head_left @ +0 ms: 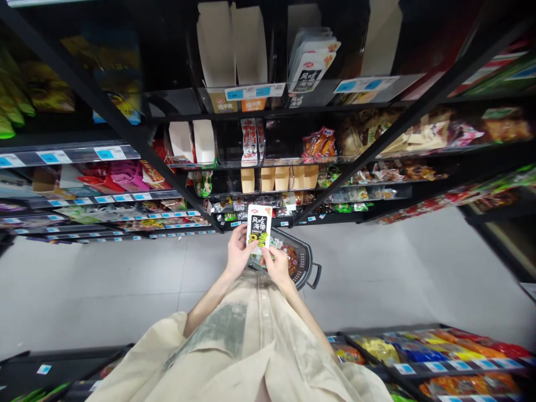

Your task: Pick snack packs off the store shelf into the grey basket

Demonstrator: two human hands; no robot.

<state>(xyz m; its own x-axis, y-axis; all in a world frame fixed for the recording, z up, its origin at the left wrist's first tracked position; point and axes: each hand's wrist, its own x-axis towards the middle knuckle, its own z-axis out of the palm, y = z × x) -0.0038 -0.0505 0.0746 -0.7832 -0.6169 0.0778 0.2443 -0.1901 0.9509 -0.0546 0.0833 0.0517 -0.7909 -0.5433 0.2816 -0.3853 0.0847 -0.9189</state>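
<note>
A white snack packet (pixel 259 226) with black lettering and a green pattern stands upright in front of my body. My left hand (pixel 238 250) grips its left edge, thumb on the front. At the lower right side, the fingers of my right hand (pixel 276 264) pinch the same packet. Below and behind my hands is a dark shopping basket (pixel 305 258), partly hidden by my right hand and the packet. Several wrapped snacks (pixel 291 254) lie inside it. Similar white packets (pixel 312 67) stand in a row on the upper shelf.
Black shelving (pixel 268 116) with snack packs and cardboard boxes (pixel 226 47) rises ahead. Price labels (pixel 254 91) line the shelf edges. Grey tiled floor (pixel 142 279) runs to both sides. Behind me another shelf holds colourful bags (pixel 422 349). The basket handle (pixel 316 276) sticks out to the right.
</note>
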